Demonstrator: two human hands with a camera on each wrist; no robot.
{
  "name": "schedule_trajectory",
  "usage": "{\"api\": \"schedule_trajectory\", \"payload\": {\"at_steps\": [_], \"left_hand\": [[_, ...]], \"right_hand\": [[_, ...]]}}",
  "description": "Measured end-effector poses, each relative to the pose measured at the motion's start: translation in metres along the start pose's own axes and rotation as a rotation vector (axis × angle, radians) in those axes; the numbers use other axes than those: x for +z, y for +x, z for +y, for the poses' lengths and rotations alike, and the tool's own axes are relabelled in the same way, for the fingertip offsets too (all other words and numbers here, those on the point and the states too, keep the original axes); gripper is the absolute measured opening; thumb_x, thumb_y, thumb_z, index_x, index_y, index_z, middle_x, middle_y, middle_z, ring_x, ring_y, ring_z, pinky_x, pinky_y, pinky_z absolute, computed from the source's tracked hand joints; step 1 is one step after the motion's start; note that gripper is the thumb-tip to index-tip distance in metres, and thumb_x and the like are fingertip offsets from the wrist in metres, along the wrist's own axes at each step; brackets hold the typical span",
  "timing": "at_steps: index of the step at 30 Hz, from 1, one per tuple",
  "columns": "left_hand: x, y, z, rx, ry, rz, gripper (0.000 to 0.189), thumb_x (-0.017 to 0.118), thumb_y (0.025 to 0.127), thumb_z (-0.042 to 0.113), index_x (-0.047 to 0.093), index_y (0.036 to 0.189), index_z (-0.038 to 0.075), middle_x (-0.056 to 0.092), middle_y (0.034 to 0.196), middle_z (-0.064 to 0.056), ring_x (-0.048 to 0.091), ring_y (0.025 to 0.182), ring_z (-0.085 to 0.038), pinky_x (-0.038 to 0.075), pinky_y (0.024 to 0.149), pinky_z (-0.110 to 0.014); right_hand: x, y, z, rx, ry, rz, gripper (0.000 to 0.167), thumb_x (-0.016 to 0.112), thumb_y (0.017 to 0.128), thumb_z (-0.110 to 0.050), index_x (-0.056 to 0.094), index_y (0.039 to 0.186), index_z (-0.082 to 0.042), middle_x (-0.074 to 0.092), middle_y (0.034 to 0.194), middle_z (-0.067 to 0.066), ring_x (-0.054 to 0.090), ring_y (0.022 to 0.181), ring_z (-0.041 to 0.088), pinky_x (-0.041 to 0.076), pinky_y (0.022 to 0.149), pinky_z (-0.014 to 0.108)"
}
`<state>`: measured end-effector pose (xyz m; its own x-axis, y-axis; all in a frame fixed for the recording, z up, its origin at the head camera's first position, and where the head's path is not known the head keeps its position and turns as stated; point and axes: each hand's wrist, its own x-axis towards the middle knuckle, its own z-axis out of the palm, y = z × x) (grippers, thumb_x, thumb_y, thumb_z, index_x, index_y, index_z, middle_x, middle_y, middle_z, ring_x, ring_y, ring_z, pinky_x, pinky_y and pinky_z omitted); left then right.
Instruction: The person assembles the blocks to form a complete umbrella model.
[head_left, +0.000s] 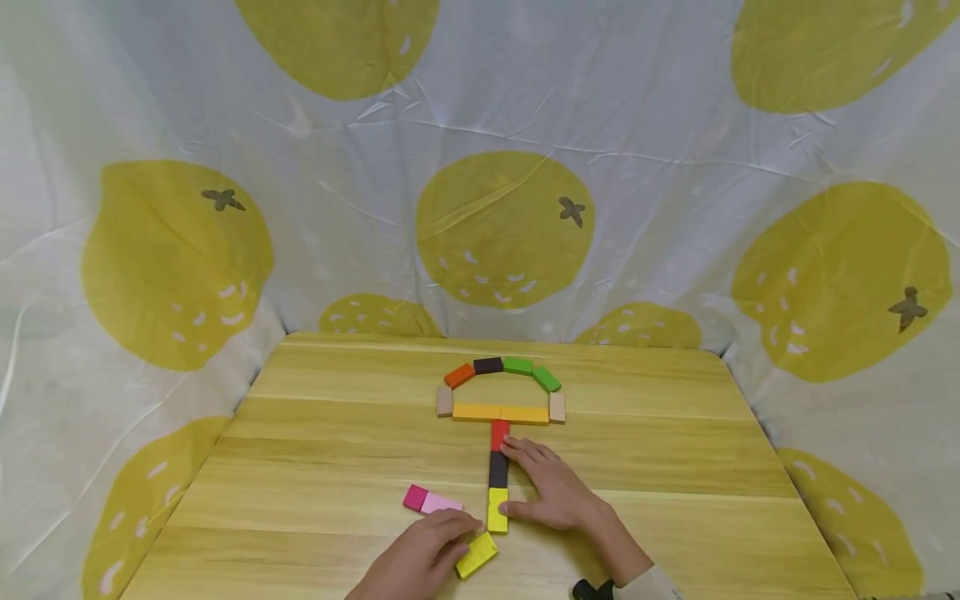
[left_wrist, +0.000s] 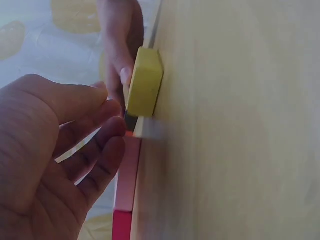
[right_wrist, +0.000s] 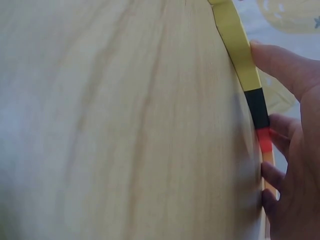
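Note:
My right hand [head_left: 555, 492] rests along the right side of a straight column of blocks. Its thumb touches the yellow block [head_left: 498, 510] at the near end, and its fingertips reach the red block [head_left: 500, 435], with a black block [head_left: 498, 469] between. My left hand [head_left: 420, 554] hovers beside a second yellow block [head_left: 477, 556], set at an angle by the column's near end. In the left wrist view, the loosely bent fingers of that hand hold nothing. Just beyond it lie a pink block [head_left: 441, 502] and a magenta block [head_left: 415, 497].
Above the column, two orange-yellow blocks [head_left: 477, 412] form a bar. An arch of orange [head_left: 460, 375], black [head_left: 488, 365], green [head_left: 518, 365] and plain wooden blocks [head_left: 557, 408] curves over it. A lemon-print cloth [head_left: 645, 242] surrounds the wooden table [head_left: 337, 433].

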<state>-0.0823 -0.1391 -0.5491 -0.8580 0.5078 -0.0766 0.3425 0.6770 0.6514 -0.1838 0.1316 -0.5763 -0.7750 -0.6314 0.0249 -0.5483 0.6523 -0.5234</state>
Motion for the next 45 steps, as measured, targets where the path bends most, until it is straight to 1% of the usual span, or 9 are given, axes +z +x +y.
{"api": "schedule_trajectory", "payload": {"at_steps": [4, 7, 9, 14, 18, 28, 36, 40, 45], "left_hand": [[-0.006, -0.004, -0.005, 0.001, 0.051, 0.139, 0.029, 0.065, 0.103, 0.027, 0.070, 0.131, 0.024, 0.067, 0.128, 0.012, 0.064, 0.119, -0.012, 0.057, 0.101, -0.042], [-0.006, -0.005, -0.011, 0.036, 0.140, 0.245, 0.025, 0.068, 0.100, 0.022, 0.073, 0.125, 0.020, 0.067, 0.126, 0.010, 0.064, 0.118, -0.014, 0.057, 0.101, -0.042], [-0.008, -0.003, -0.014, 0.054, 0.191, 0.281, 0.025, 0.071, 0.099, 0.020, 0.074, 0.123, 0.017, 0.067, 0.126, 0.009, 0.063, 0.119, -0.014, 0.056, 0.102, -0.042], [-0.013, 0.003, -0.020, 0.074, 0.249, 0.268, 0.030, 0.073, 0.097, 0.020, 0.073, 0.127, 0.014, 0.066, 0.132, 0.005, 0.060, 0.126, -0.017, 0.053, 0.106, -0.045], [-0.013, 0.006, -0.024, 0.089, 0.260, 0.227, 0.028, 0.070, 0.099, 0.020, 0.073, 0.127, 0.016, 0.068, 0.130, 0.006, 0.062, 0.123, -0.017, 0.054, 0.105, -0.043], [-0.012, -0.004, -0.032, 0.070, 0.254, 0.212, 0.027, 0.068, 0.100, 0.016, 0.072, 0.125, 0.025, 0.067, 0.128, 0.010, 0.061, 0.120, -0.015, 0.054, 0.103, -0.044], [-0.012, -0.015, -0.031, 0.082, 0.243, 0.236, 0.025, 0.073, 0.096, 0.021, 0.072, 0.121, 0.024, 0.065, 0.130, 0.009, 0.059, 0.122, -0.015, 0.055, 0.103, -0.045], [-0.011, -0.017, -0.029, 0.042, 0.262, 0.265, 0.027, 0.076, 0.094, 0.031, 0.072, 0.120, 0.024, 0.064, 0.130, 0.009, 0.058, 0.122, -0.015, 0.055, 0.102, -0.045], [-0.011, -0.017, -0.025, -0.001, 0.262, 0.311, 0.023, 0.079, 0.091, 0.030, 0.075, 0.112, 0.021, 0.064, 0.122, 0.009, 0.057, 0.116, -0.013, 0.056, 0.100, -0.041]], "right_hand": [[-0.001, 0.000, -0.002, 0.009, 0.003, -0.002, 0.088, 0.065, 0.090, -0.066, 0.038, 0.161, -0.021, 0.030, 0.169, -0.004, 0.028, 0.156, 0.034, 0.033, 0.120, 0.062], [-0.001, 0.000, -0.002, 0.010, -0.002, -0.007, 0.088, 0.064, 0.090, -0.066, 0.038, 0.161, -0.021, 0.030, 0.170, -0.004, 0.028, 0.156, 0.035, 0.033, 0.121, 0.062], [0.000, 0.000, -0.001, 0.009, -0.005, -0.010, 0.087, 0.064, 0.091, -0.066, 0.038, 0.161, -0.022, 0.029, 0.170, -0.004, 0.028, 0.156, 0.034, 0.033, 0.121, 0.061], [0.000, 0.001, -0.001, 0.013, -0.006, -0.014, 0.087, 0.063, 0.090, -0.067, 0.037, 0.161, -0.023, 0.029, 0.170, -0.005, 0.028, 0.156, 0.033, 0.033, 0.121, 0.061], [0.000, 0.001, -0.001, 0.016, -0.004, -0.017, 0.088, 0.064, 0.090, -0.068, 0.036, 0.161, -0.024, 0.028, 0.170, -0.005, 0.027, 0.157, 0.033, 0.033, 0.121, 0.061], [-0.001, 0.000, -0.001, 0.017, 0.006, -0.016, 0.089, 0.063, 0.090, -0.069, 0.037, 0.161, -0.023, 0.028, 0.170, -0.004, 0.027, 0.156, 0.034, 0.033, 0.121, 0.061], [0.000, 0.000, 0.000, 0.014, 0.005, -0.010, 0.088, 0.063, 0.090, -0.069, 0.037, 0.161, -0.023, 0.029, 0.170, -0.004, 0.028, 0.156, 0.034, 0.033, 0.121, 0.061], [0.000, 0.001, 0.000, 0.014, 0.007, -0.012, 0.088, 0.063, 0.090, -0.069, 0.037, 0.161, -0.023, 0.028, 0.170, -0.005, 0.027, 0.157, 0.034, 0.033, 0.121, 0.061], [0.001, 0.000, 0.000, 0.014, 0.012, -0.009, 0.088, 0.063, 0.090, -0.068, 0.037, 0.161, -0.023, 0.028, 0.170, -0.005, 0.027, 0.157, 0.034, 0.031, 0.122, 0.061]]}}
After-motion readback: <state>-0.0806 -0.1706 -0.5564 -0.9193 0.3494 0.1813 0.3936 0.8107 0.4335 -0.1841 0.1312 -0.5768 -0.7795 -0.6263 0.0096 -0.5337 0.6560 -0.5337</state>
